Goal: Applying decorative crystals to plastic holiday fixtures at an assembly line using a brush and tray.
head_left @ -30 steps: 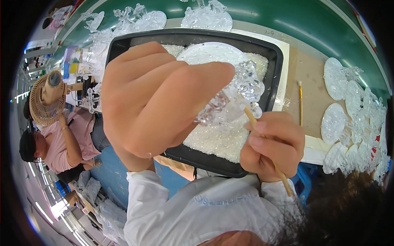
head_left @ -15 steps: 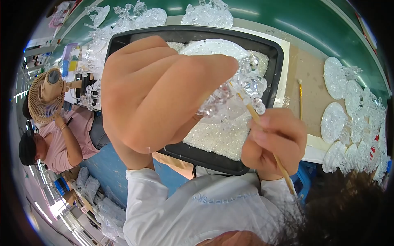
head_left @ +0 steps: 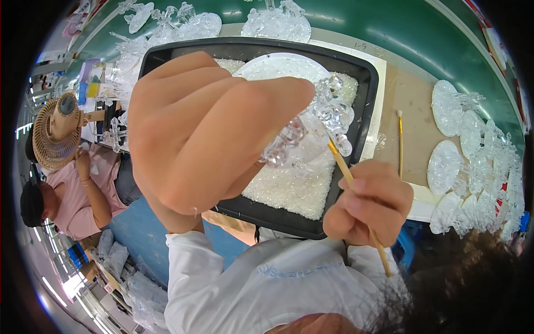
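Note:
My left hand (head_left: 206, 133) is closed around a clear, glassy figurine (head_left: 335, 115) with rounded knobbly parts, held above a black tray (head_left: 364, 119). A round white glittery base (head_left: 283, 67) shows behind my fingers; whether it joins the figurine I cannot tell. Between thumb and fingers, my right hand (head_left: 370, 203) pinches a thin wooden paintbrush (head_left: 342, 166). The brush tip points up and left at the figurine, by its lower knobs; whether it touches is unclear. White sparkling granules (head_left: 292, 189) fill the tray's bottom. My left fingertips are mostly hidden behind the hand.
A second paintbrush (head_left: 400, 142) lies on brown board (head_left: 414, 106) to the right. Clear figurines on round white bases (head_left: 445, 167) crowd the right side; more bases (head_left: 275, 25) stand along the far edge. At left sits a person (head_left: 83, 195) near a beige fan (head_left: 58, 131).
The brush has shifted slightly down, with its tip lower against the figurine. The whole view has moved a little, so tray and hands appear further left. Both grips stay the same.

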Available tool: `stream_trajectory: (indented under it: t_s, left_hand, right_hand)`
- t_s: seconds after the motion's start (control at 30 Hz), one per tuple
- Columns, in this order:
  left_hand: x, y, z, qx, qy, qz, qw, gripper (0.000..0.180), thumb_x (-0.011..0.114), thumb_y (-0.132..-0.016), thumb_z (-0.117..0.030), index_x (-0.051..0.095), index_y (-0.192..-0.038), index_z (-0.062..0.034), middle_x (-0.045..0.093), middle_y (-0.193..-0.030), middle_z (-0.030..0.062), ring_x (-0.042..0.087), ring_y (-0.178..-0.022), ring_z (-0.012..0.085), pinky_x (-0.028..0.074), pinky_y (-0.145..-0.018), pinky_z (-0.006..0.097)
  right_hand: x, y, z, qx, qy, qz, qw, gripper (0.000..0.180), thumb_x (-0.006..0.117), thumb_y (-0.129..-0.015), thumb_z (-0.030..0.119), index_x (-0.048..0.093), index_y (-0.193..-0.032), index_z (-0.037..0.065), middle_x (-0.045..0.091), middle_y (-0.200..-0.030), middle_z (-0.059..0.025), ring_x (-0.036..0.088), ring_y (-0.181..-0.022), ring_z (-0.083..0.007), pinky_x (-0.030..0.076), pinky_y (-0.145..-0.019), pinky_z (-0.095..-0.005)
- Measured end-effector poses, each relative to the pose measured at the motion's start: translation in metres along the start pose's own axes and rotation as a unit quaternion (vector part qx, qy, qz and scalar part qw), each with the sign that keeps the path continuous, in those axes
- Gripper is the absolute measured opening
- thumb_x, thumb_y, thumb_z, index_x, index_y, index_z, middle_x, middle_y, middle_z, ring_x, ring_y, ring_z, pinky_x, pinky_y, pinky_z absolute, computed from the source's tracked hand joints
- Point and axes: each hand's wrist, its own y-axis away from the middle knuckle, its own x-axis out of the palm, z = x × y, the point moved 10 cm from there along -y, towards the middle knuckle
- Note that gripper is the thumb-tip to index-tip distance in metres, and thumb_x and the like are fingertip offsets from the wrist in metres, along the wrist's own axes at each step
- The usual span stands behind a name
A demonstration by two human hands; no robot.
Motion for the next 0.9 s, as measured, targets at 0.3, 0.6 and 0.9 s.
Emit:
stream_trajectory:
  t_s: [0.3, 0.6, 0.9]
  left_hand:
    - [-0.002, 0.000, 0.000, -0.028, -0.041, -0.016, 0.999, 0.032, 0.076, -0.066, 0.002, 0.064, -0.094, 0.0135, 0.064, -0.070, 0.0146, 0.048, -0.048, 0.0215, 0.036, -0.044, 0.030]
    - [-0.007, 0.002, 0.001, -0.016, -0.048, -0.035, 0.998, 0.028, 0.076, -0.069, -0.002, 0.065, -0.091, 0.0133, 0.065, -0.072, 0.0154, 0.049, -0.049, 0.0218, 0.036, -0.045, 0.030]
    - [-0.009, 0.003, 0.005, -0.041, -0.057, -0.049, 0.996, 0.026, 0.075, -0.073, -0.003, 0.065, -0.090, 0.0126, 0.069, -0.079, 0.0158, 0.054, -0.054, 0.0240, 0.043, -0.050, 0.031]
  right_hand:
    - [0.004, 0.000, -0.004, 0.024, 0.033, -0.016, 0.999, 0.024, 0.074, -0.086, 0.020, 0.058, -0.091, 0.004, 0.056, -0.089, -0.0146, 0.054, -0.055, -0.0191, 0.043, -0.045, -0.0268]
    - [0.004, 0.000, 0.001, 0.002, -0.030, 0.017, 0.999, 0.022, 0.073, -0.086, 0.017, 0.058, -0.088, 0.003, 0.055, -0.085, -0.0142, 0.051, -0.055, -0.0186, 0.042, -0.045, -0.0283]
    - [-0.002, 0.003, -0.002, 0.006, -0.026, -0.015, 1.000, 0.022, 0.074, -0.084, 0.016, 0.057, -0.088, 0.002, 0.053, -0.088, -0.0141, 0.049, -0.056, -0.0185, 0.039, -0.045, -0.0285]
